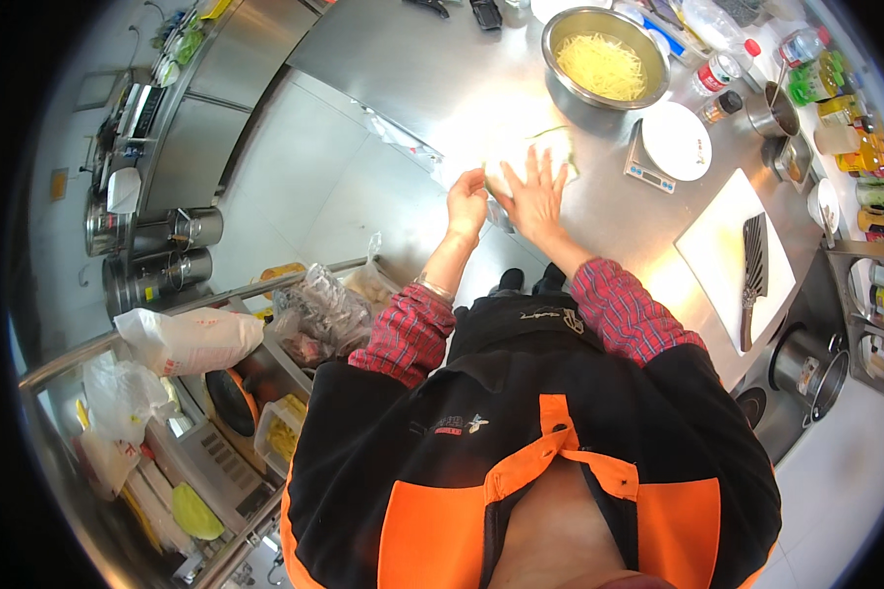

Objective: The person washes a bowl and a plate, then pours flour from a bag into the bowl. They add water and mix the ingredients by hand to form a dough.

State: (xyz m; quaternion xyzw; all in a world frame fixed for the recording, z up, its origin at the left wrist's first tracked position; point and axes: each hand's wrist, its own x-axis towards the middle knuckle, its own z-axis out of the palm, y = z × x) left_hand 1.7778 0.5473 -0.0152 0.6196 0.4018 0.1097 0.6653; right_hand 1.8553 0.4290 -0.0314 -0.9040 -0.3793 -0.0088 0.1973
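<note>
My right hand (536,193) lies palm down with spread fingers on a pale, green-edged thing (566,146) at the steel table's near edge; glare washes out its surface, so I cannot tell what it is. Just left of it, my left hand (468,205) is at the same thing's left edge with fingers curled; whether it pinches anything is unclear. Beyond them stands a steel bowl (550,62) of pale yellow shreds (602,66) in liquid. To the right sit a digital kitchen scale (650,177) with a white plate (674,140) on it, and a white cutting board (714,243) bearing a dark-bladed kitchen knife (753,258).
Bottles (714,73) and a small steel pot (772,110) line the table's far right. A steel pot (807,368) stands at lower right. Behind my left arm is a metal rack (66,372) with bags and a pan (232,401). A steel counter (199,140) stands across the aisle.
</note>
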